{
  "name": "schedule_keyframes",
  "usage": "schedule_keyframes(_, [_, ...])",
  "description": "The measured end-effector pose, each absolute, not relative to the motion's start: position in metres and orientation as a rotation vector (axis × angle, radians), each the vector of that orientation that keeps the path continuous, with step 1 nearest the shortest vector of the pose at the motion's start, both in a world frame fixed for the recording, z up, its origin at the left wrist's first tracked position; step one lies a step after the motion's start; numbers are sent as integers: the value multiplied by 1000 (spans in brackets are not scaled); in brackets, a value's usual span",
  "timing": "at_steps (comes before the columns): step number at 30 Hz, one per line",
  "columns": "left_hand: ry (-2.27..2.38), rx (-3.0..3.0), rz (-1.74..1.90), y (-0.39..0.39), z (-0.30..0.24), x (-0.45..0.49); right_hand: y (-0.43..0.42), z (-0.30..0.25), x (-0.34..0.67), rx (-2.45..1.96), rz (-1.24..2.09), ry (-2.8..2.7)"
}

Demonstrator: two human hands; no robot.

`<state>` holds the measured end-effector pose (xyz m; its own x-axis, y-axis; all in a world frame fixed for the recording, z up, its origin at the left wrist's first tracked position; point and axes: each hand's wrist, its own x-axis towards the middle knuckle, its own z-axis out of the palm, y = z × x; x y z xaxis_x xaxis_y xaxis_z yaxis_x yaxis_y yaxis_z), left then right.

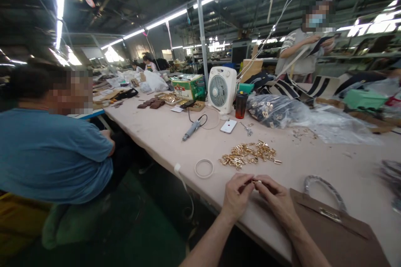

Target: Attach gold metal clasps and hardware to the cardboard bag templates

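Observation:
My left hand (237,195) and my right hand (275,196) meet fingertip to fingertip over the table's near edge. Both are closed in a pinch, around something too small and too covered by the fingers to make out. Just beyond them lies a loose pile of gold metal fittings (247,154). A brown handbag (335,229) rests beside my right forearm, with a metal clasp (330,214) on its flap and a plastic-wrapped handle (326,190). Left of the pile is a pale ring-shaped roll (204,168), apart from my left hand.
Farther back on the table (163,133) are a corded electric screwdriver (191,130), a phone (228,126), a white fan (222,89) and a dark tumbler (241,104). A plastic bag of parts (275,110) lies at the right. One person (53,154) sits at the left; another (300,50) stands behind.

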<state>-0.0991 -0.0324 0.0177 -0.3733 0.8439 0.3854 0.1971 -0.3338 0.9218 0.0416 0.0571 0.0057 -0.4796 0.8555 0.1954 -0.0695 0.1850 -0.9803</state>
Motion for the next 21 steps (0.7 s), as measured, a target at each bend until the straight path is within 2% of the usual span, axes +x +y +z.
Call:
schedule_keyframes(10, [1562, 1212, 1679, -30, 4, -93, 64, -2, 45, -809, 1614, -1222])
schedule_keyframes(15, [1656, 1518, 1490, -33, 13, -88, 63, 3, 44, -792, 1629, -1136])
schedule_keyframes(21, [1713, 1840, 1275, -49, 16, -78, 66, -6, 43, -857, 1462, -1194])
